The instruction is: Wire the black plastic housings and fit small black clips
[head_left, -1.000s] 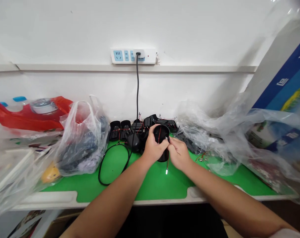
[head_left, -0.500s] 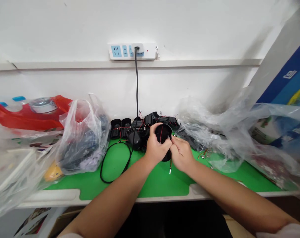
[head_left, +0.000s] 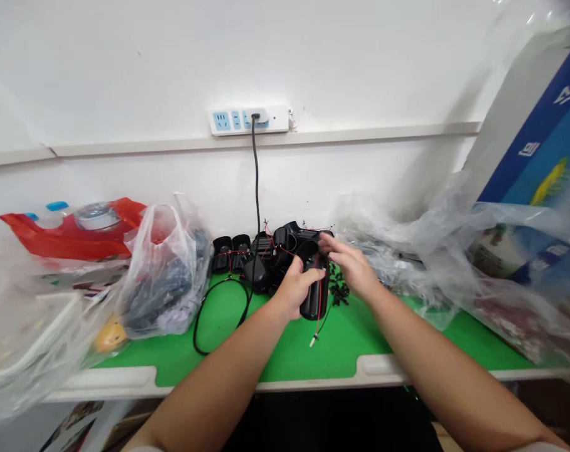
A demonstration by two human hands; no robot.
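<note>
My left hand (head_left: 298,285) is closed around the side of a black plastic housing (head_left: 314,302), its thumb across the front. A thin red wire and a dark one hang from the housing and end in a small white connector (head_left: 313,341) above the green mat. At the housing's upper right is my right hand (head_left: 353,263), fingers stretched out and holding nothing; whether its fingertips touch the rim I cannot tell. Just below it lie several small black pieces (head_left: 340,294). Behind my hands, more black housings (head_left: 223,251) with red wires sit against the wall.
A black cable (head_left: 257,188) runs from the power strip (head_left: 250,120) down onto the green mat (head_left: 285,358). To the left stand a clear plastic bag (head_left: 160,282) and a red bag (head_left: 68,242). Crumpled clear plastic (head_left: 421,251) and a blue-and-white box (head_left: 525,150) are on the right.
My right hand has let go of the housing and opened beside it. The housing has tilted in my left hand, showing its long outer side. The view has shifted slightly.
</note>
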